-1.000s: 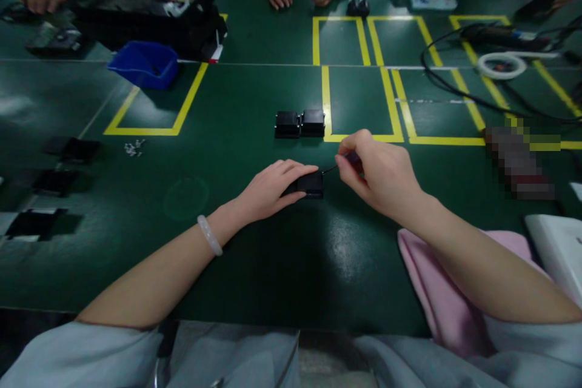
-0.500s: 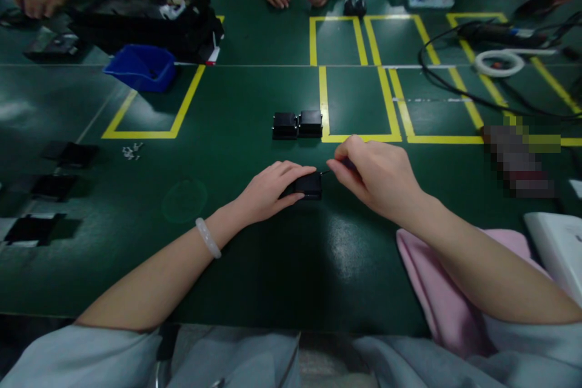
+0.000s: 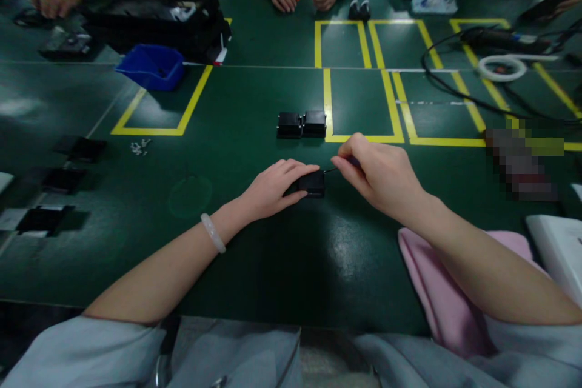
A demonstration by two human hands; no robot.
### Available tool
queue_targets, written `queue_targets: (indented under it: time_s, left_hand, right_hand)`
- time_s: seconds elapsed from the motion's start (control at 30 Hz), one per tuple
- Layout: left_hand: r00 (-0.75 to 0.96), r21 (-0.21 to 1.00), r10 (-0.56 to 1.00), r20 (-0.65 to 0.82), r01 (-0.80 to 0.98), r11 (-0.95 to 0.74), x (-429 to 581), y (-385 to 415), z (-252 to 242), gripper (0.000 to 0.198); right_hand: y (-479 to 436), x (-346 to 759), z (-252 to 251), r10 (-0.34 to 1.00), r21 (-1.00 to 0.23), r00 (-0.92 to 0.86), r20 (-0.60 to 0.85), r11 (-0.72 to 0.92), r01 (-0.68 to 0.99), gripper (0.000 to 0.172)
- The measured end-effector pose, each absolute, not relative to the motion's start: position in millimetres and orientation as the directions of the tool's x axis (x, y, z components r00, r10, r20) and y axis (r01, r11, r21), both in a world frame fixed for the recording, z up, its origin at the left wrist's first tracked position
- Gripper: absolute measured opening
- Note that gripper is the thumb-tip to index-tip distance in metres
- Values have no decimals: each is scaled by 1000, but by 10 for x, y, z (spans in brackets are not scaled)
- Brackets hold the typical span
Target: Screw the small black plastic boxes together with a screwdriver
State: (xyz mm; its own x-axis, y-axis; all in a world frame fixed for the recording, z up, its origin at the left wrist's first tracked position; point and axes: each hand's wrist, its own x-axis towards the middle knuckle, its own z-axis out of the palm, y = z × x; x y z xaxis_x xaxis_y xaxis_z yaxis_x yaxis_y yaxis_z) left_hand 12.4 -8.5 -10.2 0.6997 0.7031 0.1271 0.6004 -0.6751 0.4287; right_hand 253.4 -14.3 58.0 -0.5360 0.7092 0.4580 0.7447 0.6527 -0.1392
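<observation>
On my feed the left hand clamps a small black case to the green table, fingers along its far edge and thumb along the near one, while the right hand pinches a slim driver-like tool tightly, its tip at the case's right end. I'd judge this case part-worked; two similar cases sit side by side just beyond, finished or not I can't tell, and loose silvery screws lie off left, apparently unused. I can read no brand, label or writing.
</observation>
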Motion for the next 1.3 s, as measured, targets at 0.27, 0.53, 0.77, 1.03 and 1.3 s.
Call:
queue_targets:
  time_s: [0.27,0.53,0.77,1.03,1.3]
  left_hand:
    - [701,443,702,129,592,-673,115,-84,-96,51]
    - [700,447,706,109,600,-663,129,-93,-77,51]
    - [703,443,702,112,597,-669,124,-85,-85,51]
    - [701,436,705,108,604,-667,130,-86,-75,50]
    - [706,442,699,112,595,-672,128,-89,-65,51]
  right_hand:
    - [-145,2536,576,742,-216,-514,431,638,739,20]
    - [-146,2534,560,762,-224,-457,458,597,770,15]
    - [-154,2551,603,740,-160,-521,425,628,762,20]
    - [-170,2537,616,743,-206,-532,406,642,739,17]
    - [-167,2530,593,750,-218,-490,444,621,753,14]
